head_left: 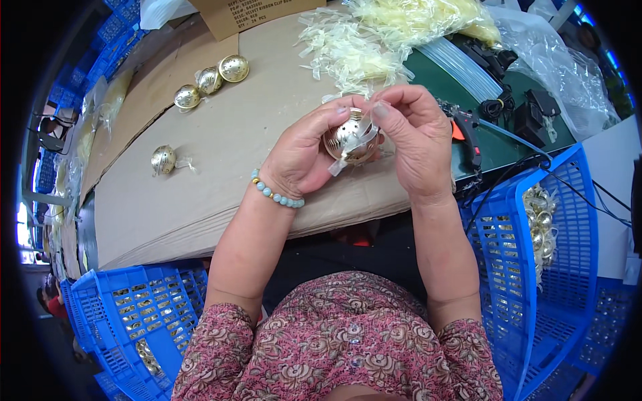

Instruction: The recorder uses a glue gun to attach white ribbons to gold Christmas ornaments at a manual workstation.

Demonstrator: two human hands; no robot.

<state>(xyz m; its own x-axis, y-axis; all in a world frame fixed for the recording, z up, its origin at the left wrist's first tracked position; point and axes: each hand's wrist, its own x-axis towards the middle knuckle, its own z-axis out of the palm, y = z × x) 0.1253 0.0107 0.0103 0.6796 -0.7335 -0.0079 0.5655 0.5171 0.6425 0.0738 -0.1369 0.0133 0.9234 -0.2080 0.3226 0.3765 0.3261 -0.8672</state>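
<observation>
A gold perforated metal ball [348, 142] sits between both hands above the cardboard-covered table [200, 187]. My left hand [304, 157] cups the ball from the left, a beaded bracelet on its wrist. My right hand [414, 144] pinches a sheer pale ribbon [361, 134] that crosses the ball's front. Both thumbs and forefingers meet over the top of the ball.
Three gold balls [210, 80] lie at the table's far left and one more [164, 159] nearer. A heap of pale ribbon pieces [361, 40] lies at the back. A glue gun [465, 134] rests right of my hands. Blue baskets [134, 314] [555, 227] hold more balls.
</observation>
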